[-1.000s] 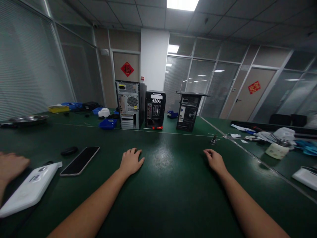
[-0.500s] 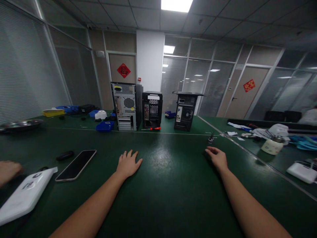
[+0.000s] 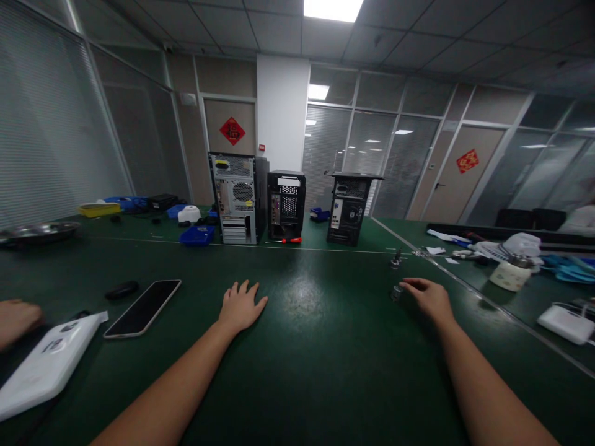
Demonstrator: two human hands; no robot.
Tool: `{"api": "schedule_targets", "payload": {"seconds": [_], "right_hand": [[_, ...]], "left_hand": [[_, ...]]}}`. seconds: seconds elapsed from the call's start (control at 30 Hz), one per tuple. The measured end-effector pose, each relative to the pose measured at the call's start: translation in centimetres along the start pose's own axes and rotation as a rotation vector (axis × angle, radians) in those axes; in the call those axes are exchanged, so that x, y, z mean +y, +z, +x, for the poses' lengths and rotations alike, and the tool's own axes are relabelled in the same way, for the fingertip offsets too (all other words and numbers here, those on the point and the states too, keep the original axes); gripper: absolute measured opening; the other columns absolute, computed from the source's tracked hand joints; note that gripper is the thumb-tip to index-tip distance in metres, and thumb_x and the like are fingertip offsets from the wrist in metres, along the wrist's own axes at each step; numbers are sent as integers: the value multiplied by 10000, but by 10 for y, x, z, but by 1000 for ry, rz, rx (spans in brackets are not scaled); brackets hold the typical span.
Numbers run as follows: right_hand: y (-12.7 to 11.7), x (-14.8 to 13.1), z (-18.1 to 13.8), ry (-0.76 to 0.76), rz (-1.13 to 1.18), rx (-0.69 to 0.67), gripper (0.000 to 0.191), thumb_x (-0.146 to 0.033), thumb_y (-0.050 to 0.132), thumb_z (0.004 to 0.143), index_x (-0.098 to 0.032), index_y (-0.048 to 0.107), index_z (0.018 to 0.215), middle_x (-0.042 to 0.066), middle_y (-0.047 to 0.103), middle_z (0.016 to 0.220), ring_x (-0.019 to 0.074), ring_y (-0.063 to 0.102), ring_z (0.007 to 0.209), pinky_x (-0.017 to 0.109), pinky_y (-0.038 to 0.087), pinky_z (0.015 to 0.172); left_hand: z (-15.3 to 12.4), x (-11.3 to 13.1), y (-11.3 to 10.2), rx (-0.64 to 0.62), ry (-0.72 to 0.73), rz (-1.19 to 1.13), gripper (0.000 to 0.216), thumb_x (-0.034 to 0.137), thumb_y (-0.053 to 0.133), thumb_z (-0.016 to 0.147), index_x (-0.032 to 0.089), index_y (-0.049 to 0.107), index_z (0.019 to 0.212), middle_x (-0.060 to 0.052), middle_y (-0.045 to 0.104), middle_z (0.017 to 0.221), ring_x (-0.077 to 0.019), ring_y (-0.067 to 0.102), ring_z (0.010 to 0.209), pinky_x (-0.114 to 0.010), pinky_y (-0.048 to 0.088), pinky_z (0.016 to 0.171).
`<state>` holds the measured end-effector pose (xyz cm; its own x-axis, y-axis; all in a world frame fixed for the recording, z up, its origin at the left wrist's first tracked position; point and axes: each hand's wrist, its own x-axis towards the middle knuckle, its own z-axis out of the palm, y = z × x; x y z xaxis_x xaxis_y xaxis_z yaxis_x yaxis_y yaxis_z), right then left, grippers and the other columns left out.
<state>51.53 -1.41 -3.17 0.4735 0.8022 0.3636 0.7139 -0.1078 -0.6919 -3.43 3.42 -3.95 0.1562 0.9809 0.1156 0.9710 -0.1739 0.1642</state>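
My left hand (image 3: 240,306) lies palm down on the green table, fingers spread, holding nothing. Over on the right, my right hand (image 3: 430,300) hovers low with its thumb and forefinger slightly apart. Just left of those fingertips stands a small metallic cylinder-like piece (image 3: 396,292); its kind is too small to make out. Behind it is another small metal piece (image 3: 395,260) with a narrow pointed top, upright on the table. No object shows between my right fingers.
Three computer cases (image 3: 239,198) stand at the back, with a red screwdriver (image 3: 292,240) before the middle one. A phone (image 3: 143,308), a white packet (image 3: 46,365) and another person's hand (image 3: 17,322) are at left. A jar (image 3: 510,274) and white device (image 3: 564,323) are at right.
My right hand has shifted to the right, and the small cylinder-like piece now shows standing free beside its fingertips. My left hand has stayed in place.
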Motion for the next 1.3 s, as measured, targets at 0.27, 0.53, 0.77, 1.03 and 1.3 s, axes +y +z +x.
{"api": "schedule_targets", "payload": {"seconds": [0.27,0.53,0.77,1.03,1.3], "right_hand": [[5,-3,0,-37,-55,-82,433,-499,690,745,-192,788,1035,125,770,1009,312,702,950,419,513,836],[12,-5,-2,-231,-179,-107,399,-501,611,821,-227,791,1048,90,768,1054,302,691,1002,415,493,897],[18,-8,-4,-207,-178,-77,401,-524,603,825,-240,773,1054,69,765,1030,287,688,973,412,495,884],[19,-15,-7,-191,-210,-73,413,-505,560,858,-238,756,1104,81,754,1078,296,682,985,425,497,871],[19,-14,-5,-165,-156,-94,406,-492,594,826,-208,778,1050,110,756,1072,303,680,1000,431,498,892]], "left_hand": [[1,-1,2,10,5,2,748,672,316,941,207,451,1512,-154,382,1580,-421,301,1456,-583,250,1156],[0,2,-1,8,-13,23,727,653,330,945,212,457,1508,-147,388,1578,-413,306,1456,-579,257,1159],[-2,4,-2,22,-11,39,704,637,344,949,216,469,1500,-147,397,1573,-414,320,1448,-588,262,1150],[-1,3,-2,22,-11,9,710,646,351,946,220,466,1502,-147,397,1573,-416,317,1449,-591,261,1150],[-1,2,-4,-7,-15,0,720,656,339,943,226,455,1509,-139,379,1586,-410,300,1460,-588,255,1155]]}}
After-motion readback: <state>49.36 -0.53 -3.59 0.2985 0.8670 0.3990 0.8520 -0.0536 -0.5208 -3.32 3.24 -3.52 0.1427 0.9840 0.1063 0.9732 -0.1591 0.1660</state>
